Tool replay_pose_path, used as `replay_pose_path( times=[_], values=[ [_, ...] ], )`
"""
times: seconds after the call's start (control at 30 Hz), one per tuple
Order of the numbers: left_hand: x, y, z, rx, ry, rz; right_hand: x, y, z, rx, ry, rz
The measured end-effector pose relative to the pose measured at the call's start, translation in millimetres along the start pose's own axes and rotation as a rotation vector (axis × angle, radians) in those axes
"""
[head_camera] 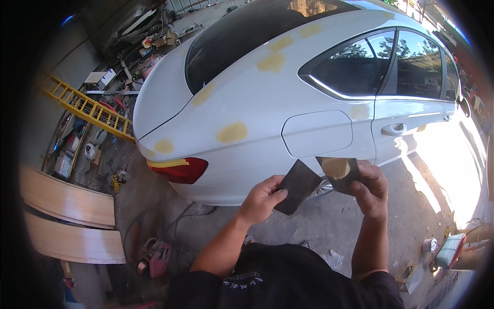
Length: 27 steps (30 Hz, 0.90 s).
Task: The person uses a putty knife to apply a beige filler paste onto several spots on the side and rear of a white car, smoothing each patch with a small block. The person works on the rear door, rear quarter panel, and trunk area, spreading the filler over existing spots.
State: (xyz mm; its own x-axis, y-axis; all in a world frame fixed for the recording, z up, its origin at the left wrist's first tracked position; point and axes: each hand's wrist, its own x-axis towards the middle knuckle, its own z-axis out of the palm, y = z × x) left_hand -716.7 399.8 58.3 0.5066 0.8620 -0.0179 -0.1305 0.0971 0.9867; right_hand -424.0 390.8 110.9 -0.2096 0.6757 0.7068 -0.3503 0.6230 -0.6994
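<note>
My left hand (259, 201) holds a flat dark rectangular spreader (299, 188), tilted, by its left edge. In my right hand (373, 190) is a second dark flat spreader (349, 184), with a lump of yellowish body filler (335, 168) on its upper face. The two spreaders are close together in front of a white car (254, 164), just below its fuel door (318, 133). Several yellowish filler patches mark the rear panel, among them one patch (231, 132) above the red taillight (197, 170). Yellow masking tape (170, 163) runs along the light's upper edge.
A yellow ladder (90, 108) leans at the left near cluttered shelves. Wooden panels (73, 239) and a pinkish-red device (156, 257) are lower left. Dark cable (183, 216) lies on the concrete floor. A can (429, 244) and an open box (410, 275) stand lower right.
</note>
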Motion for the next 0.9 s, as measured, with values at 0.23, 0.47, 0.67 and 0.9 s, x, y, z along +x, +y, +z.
replay_pose_path(
  times=[0.23,0.47,0.67,0.9],
  values=[
    [-43,-8,-105,-0.453,-0.219,0.231,54,50,103,-0.32,-0.434,0.043],
    [-87,26,-170,-0.496,0.088,0.239,76,100,182,-0.966,-0.117,0.284],
    [-93,38,-188,-0.595,0.188,0.176,84,109,241,-1.2,-0.181,-0.012],
    [-86,34,-191,-0.305,0.293,0.281,84,140,247,-1.255,-0.346,-0.089]
  ],
)
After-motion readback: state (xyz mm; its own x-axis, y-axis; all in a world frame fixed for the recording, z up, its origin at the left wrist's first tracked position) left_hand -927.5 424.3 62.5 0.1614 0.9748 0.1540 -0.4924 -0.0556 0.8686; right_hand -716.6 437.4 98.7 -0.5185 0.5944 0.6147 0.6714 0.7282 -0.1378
